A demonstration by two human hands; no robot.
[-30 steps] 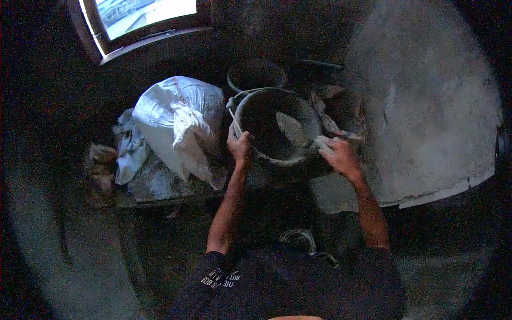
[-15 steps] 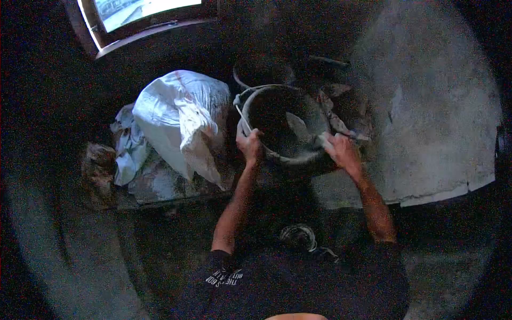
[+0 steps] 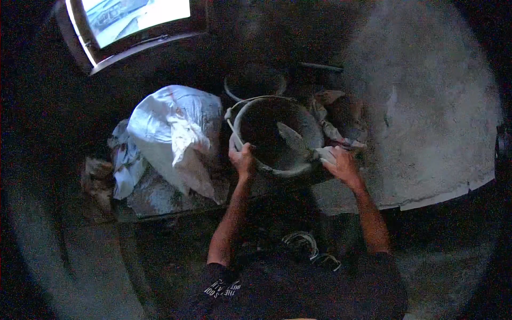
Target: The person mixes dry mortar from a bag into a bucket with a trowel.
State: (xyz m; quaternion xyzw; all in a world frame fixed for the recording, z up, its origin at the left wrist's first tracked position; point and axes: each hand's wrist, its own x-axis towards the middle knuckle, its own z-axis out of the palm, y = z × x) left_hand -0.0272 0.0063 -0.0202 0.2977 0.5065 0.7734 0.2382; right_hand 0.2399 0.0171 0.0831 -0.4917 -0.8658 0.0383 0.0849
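A dark round bucket [image 3: 290, 172] with a dusty pale rim and a thin handle stands tilted in front of me. My left hand [image 3: 241, 160] is closed on its left rim, near the handle. At the right rim my right hand [image 3: 338, 162] is wrapped round the pale handle of a trowel [image 3: 292, 137], whose pointed blade lies inside the bucket. The bucket's inside is dark, and its contents are hard to make out.
Left of the bucket stands a bulky white sack [image 3: 176, 114], with crumpled bags [image 3: 126, 160] beside it. Behind is another round container [image 3: 255, 85]. Torn paper bags [image 3: 333, 120] lie right of the bucket, near a pale slab [image 3: 426, 122]. A window [image 3: 136, 18] is upper left.
The whole scene has shifted slightly downward in view. The trowel blade has moved a little within the bucket, and more of its handle shows at my right hand.
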